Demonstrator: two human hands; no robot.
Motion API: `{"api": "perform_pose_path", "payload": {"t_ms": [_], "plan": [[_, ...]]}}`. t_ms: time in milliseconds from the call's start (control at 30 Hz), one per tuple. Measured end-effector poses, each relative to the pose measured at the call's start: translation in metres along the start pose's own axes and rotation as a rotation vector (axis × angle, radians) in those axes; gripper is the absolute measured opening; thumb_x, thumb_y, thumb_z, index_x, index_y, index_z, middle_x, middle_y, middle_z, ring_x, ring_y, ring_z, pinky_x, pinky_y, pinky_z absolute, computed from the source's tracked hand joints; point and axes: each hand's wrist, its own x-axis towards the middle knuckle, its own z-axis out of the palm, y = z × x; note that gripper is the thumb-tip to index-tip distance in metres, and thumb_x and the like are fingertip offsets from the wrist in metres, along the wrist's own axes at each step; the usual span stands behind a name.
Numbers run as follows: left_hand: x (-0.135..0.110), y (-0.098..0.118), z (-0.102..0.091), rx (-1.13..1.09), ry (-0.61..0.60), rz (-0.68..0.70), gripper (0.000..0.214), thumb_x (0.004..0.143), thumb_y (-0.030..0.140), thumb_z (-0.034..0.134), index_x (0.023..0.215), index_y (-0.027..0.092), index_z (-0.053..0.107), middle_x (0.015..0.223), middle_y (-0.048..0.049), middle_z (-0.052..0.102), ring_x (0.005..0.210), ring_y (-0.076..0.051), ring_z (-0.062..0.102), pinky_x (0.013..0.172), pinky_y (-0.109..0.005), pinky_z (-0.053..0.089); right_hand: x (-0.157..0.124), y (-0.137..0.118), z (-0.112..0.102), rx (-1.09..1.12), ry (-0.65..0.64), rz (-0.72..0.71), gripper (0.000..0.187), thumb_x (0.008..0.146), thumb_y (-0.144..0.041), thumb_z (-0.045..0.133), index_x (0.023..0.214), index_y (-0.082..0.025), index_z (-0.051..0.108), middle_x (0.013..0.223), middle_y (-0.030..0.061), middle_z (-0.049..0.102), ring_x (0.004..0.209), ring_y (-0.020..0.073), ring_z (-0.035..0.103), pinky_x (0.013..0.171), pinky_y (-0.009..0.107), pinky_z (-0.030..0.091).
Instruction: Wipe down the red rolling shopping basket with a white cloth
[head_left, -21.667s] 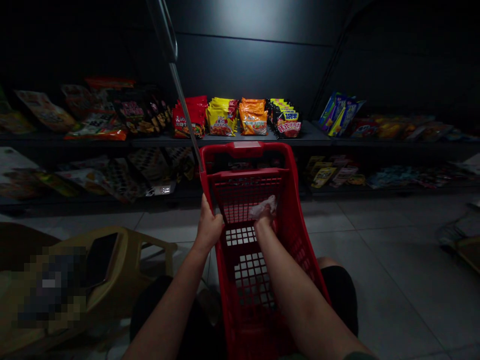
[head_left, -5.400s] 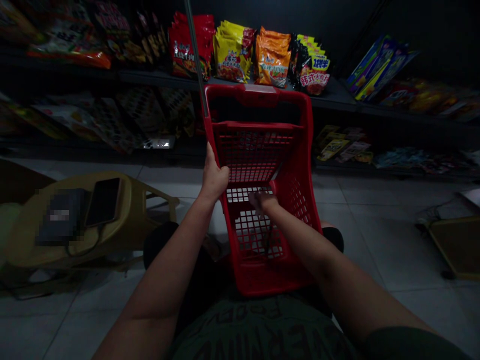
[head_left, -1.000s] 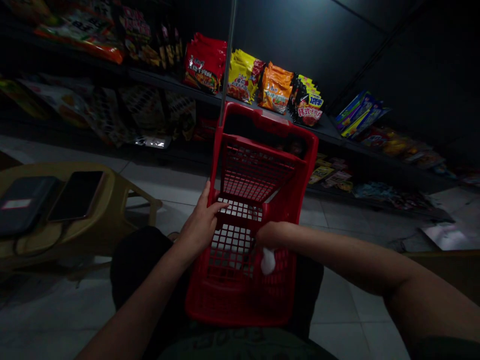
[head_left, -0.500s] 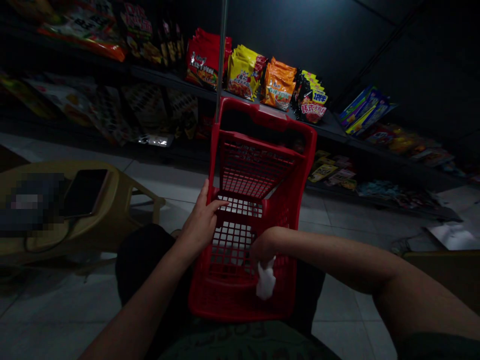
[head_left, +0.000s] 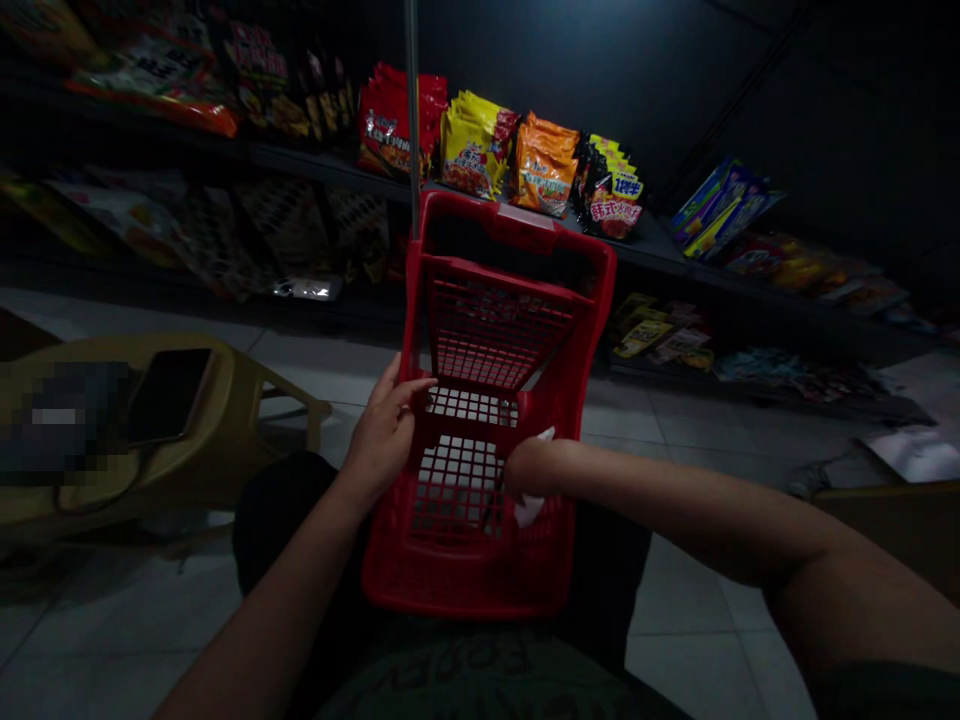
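A red plastic shopping basket (head_left: 480, 330) with mesh walls rests on my dark-clothed lap, its far end tilted up. My left hand (head_left: 386, 435) grips the basket's left side, with fingers curled over the mesh. My right hand (head_left: 531, 470) lies across the inside of the basket near its right wall. It presses a white tissue (head_left: 529, 512) against the red plastic, and the hand hides most of the tissue. A small corner of it shows above my fingers.
A thin metal pole (head_left: 411, 110) rises behind the basket's left corner. Dark shelves (head_left: 637, 250) hold bright noodle packets and snack bags. To the left, a beige plastic stool (head_left: 247, 440) carries a phone (head_left: 169, 395) and a pixelated object. Grey floor tiles (head_left: 675, 640) lie below.
My right hand has moved up and along the basket, and the tissue no longer hangs below it. The view has swung slightly, with the basket shifting left.
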Motion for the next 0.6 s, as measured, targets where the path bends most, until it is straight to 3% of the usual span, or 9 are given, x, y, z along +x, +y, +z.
{"api": "perform_pose_path", "payload": {"t_ms": [100, 133, 233, 300, 367, 500, 533, 600], "plan": [[0.007, -0.003, 0.001, 0.020, 0.003, 0.008, 0.051, 0.082, 0.003, 0.043, 0.122, 0.025, 0.067, 0.165, -0.0007, 0.031, 0.151, -0.019, 0.032, 0.124, -0.045, 0.030, -0.007, -0.005, -0.001, 0.046, -0.109, -0.252, 0.043, 0.072, 0.004, 0.067, 0.089, -0.033, 0.080, 0.092, -0.0026, 0.079, 0.087, 0.0191, 0.072, 0.075, 0.028, 0.054], [0.009, -0.004, 0.002, 0.022, 0.002, 0.011, 0.052, 0.082, 0.002, 0.043, 0.122, 0.025, 0.067, 0.165, -0.0010, 0.030, 0.151, -0.019, 0.031, 0.124, -0.045, 0.030, -0.012, 0.004, -0.006, 0.055, -0.090, -0.245, 0.045, 0.074, 0.004, 0.064, 0.095, -0.032, 0.080, 0.094, -0.0012, 0.079, 0.086, 0.0183, 0.072, 0.073, 0.027, 0.053], [0.015, -0.007, 0.006, 0.031, 0.003, -0.007, 0.053, 0.080, 0.002, 0.045, 0.122, 0.024, 0.068, 0.166, -0.0017, 0.028, 0.152, -0.021, 0.030, 0.125, -0.045, 0.029, -0.029, 0.033, -0.022, 0.037, 0.123, 0.015, 0.036, 0.082, -0.003, 0.062, 0.106, -0.025, 0.078, 0.102, 0.0062, 0.078, 0.090, 0.0205, 0.072, 0.076, 0.028, 0.052], [0.019, -0.009, 0.007, 0.039, 0.009, -0.026, 0.053, 0.081, 0.002, 0.045, 0.123, 0.024, 0.068, 0.167, -0.0019, 0.026, 0.152, -0.023, 0.031, 0.124, -0.046, 0.029, -0.039, 0.038, -0.027, -0.016, 0.231, 0.127, 0.030, 0.086, -0.009, 0.061, 0.106, -0.022, 0.078, 0.108, 0.0103, 0.076, 0.097, 0.0241, 0.071, 0.080, 0.032, 0.052], [0.023, -0.010, 0.008, 0.048, 0.018, -0.033, 0.054, 0.081, 0.002, 0.045, 0.125, 0.025, 0.067, 0.167, -0.0021, 0.026, 0.152, -0.023, 0.030, 0.125, -0.046, 0.029, -0.045, 0.026, -0.025, -0.043, 0.176, 0.025, 0.032, 0.085, -0.008, 0.060, 0.106, -0.023, 0.078, 0.109, 0.0097, 0.076, 0.097, 0.0246, 0.071, 0.079, 0.032, 0.052], [0.032, -0.014, 0.007, 0.076, 0.042, -0.027, 0.055, 0.080, 0.001, 0.045, 0.126, 0.023, 0.066, 0.166, -0.0039, 0.028, 0.152, -0.022, 0.030, 0.126, -0.045, 0.026, -0.046, -0.005, -0.013, 0.117, -0.021, -0.340, 0.044, 0.082, -0.006, 0.058, 0.115, -0.029, 0.075, 0.109, 0.0024, 0.077, 0.091, 0.0187, 0.071, 0.072, 0.025, 0.050], [0.034, -0.016, 0.006, 0.080, 0.046, -0.025, 0.056, 0.079, 0.001, 0.045, 0.125, 0.023, 0.067, 0.166, -0.0044, 0.028, 0.152, -0.022, 0.030, 0.126, -0.044, 0.026, -0.046, -0.006, -0.011, 0.151, -0.006, -0.331, 0.045, 0.083, -0.007, 0.057, 0.119, -0.028, 0.074, 0.109, 0.0026, 0.077, 0.090, 0.0183, 0.071, 0.071, 0.025, 0.049], [0.039, -0.020, 0.007, 0.083, 0.054, -0.024, 0.056, 0.078, 0.000, 0.045, 0.124, 0.022, 0.067, 0.166, -0.0052, 0.028, 0.152, -0.023, 0.030, 0.126, -0.044, 0.026, -0.048, -0.001, -0.009, 0.140, 0.121, -0.173, 0.044, 0.085, -0.009, 0.056, 0.122, -0.026, 0.072, 0.110, 0.0062, 0.077, 0.092, 0.0204, 0.071, 0.071, 0.026, 0.049]]}}
